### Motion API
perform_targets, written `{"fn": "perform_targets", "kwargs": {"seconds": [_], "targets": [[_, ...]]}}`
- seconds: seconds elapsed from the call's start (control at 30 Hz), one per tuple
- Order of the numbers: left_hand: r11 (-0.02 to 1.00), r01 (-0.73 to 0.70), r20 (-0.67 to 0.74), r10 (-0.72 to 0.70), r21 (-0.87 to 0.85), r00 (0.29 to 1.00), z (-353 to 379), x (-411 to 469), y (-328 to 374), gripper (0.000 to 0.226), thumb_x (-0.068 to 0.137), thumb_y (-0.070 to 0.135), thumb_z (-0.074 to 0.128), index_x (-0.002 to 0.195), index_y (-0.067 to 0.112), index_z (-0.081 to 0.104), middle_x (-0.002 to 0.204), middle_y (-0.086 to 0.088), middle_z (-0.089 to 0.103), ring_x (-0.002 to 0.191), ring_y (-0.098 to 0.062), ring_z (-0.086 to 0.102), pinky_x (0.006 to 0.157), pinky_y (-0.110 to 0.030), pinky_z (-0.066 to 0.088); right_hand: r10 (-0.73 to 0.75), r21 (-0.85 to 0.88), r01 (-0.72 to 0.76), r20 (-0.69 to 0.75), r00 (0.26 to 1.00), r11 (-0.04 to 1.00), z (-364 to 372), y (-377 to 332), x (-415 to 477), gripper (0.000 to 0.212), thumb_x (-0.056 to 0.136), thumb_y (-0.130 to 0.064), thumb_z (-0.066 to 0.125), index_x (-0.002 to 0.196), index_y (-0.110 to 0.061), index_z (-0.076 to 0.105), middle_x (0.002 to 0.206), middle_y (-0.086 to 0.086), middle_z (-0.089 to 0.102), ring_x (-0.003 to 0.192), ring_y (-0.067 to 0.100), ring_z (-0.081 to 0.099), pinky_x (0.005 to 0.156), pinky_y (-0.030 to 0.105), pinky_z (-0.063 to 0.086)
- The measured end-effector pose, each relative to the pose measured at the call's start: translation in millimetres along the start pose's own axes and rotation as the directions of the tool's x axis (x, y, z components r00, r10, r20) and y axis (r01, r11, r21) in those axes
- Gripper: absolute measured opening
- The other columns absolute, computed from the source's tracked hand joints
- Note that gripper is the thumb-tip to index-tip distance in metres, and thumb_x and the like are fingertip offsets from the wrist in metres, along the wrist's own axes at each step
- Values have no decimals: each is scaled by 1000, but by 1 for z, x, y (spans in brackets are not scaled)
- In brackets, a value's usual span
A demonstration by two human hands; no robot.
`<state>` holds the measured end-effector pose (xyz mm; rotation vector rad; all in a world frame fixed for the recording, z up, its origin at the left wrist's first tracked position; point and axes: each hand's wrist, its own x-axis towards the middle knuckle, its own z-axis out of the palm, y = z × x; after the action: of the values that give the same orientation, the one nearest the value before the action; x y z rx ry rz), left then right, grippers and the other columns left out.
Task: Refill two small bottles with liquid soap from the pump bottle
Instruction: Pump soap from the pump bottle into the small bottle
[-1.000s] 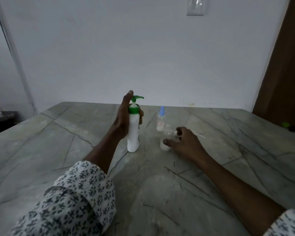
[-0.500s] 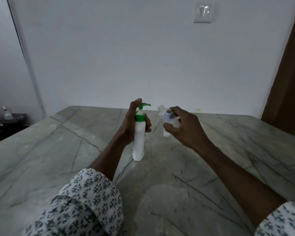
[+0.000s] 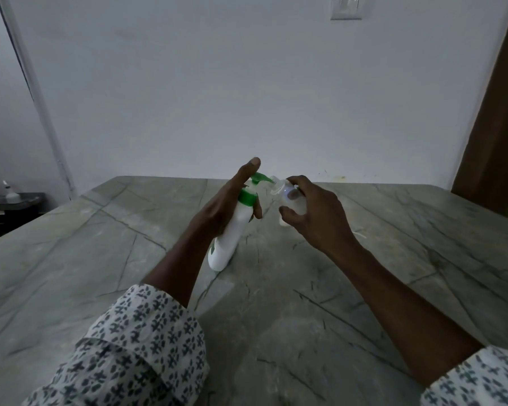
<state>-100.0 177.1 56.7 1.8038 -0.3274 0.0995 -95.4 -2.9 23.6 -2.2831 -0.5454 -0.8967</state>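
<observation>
While hands (image 3: 314, 212) hide bottle (image 3: 285, 222), wall switch (image 3: 346, 7)

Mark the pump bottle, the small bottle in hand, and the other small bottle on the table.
pump bottle (image 3: 235, 227), head view, white body.
small bottle in hand (image 3: 282, 192), head view, clear shoulder.
other small bottle (image 3: 284, 223), head view, base, mostly hidden behind the hand.

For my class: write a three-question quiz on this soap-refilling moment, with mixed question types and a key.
1. True or false: the pump bottle stands perfectly upright on the table.
2. Which hand holds the small clear bottle? A) left hand B) right hand C) neither
3. Fill in: the small bottle's open mouth is tilted toward the pump's green ____.

Key:
1. False; the left hand tilts it, its base by the tabletop.
2. B, the right hand.
3. Nozzle.
</observation>
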Motion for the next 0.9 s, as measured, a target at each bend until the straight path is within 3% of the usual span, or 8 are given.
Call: {"fn": "perform_targets", "kwargs": {"seconds": [0.17,0.47,0.6,0.73,0.8,0.9], "targets": [[1000,5,2,-5,2,1000,3,1,-1,53,97,58,38,77,14,62,64,-16,65,51,-16,57,62,-31,45,-6,27,6,3,1000,1000,-6,8,-2,55,79,-39,74,128,-21,55,111,0,69,97,18,65,79,27,48],[997,69,-29,-69,25,997,6,6,2,41,97,52,43,91,16,62,67,-15,65,50,-17,56,60,-31,45,-1,66,0,11,1000,998,-7,13,-6,58,81,-43,72,131,-20,56,110,1,70,99,19,65,82,26,45],[995,92,-44,-91,34,995,5,9,1,41,97,49,44,87,14,63,71,-12,68,55,-17,58,56,-27,45,12,59,-14,35,999,998,-3,14,-7,61,82,-43,71,135,-19,54,107,0,70,95,18,64,78,22,40],[995,97,-57,-96,15,994,5,11,-2,38,96,44,47,77,15,64,66,-14,64,48,-18,55,55,-28,42,15,41,-17,56,998,999,1,16,-8,59,82,-44,72,133,-20,54,103,-1,70,90,16,64,74,22,39],[997,72,-54,-71,25,996,5,11,-4,39,96,49,47,83,17,65,68,-15,66,51,-18,57,60,-30,44,21,48,-24,61,998,999,2,17,-8,59,82,-44,71,133,-19,54,102,-1,70,86,13,61,73,21,38],[998,40,-47,-37,54,998,7,10,-4,57,86,67,47,86,15,71,72,-18,69,61,-21,62,70,-34,48,22,66,-25,46,999,998,1,17,-7,62,83,-44,70,136,-16,52,104,-1,70,86,9,59,74,20,37]]}}
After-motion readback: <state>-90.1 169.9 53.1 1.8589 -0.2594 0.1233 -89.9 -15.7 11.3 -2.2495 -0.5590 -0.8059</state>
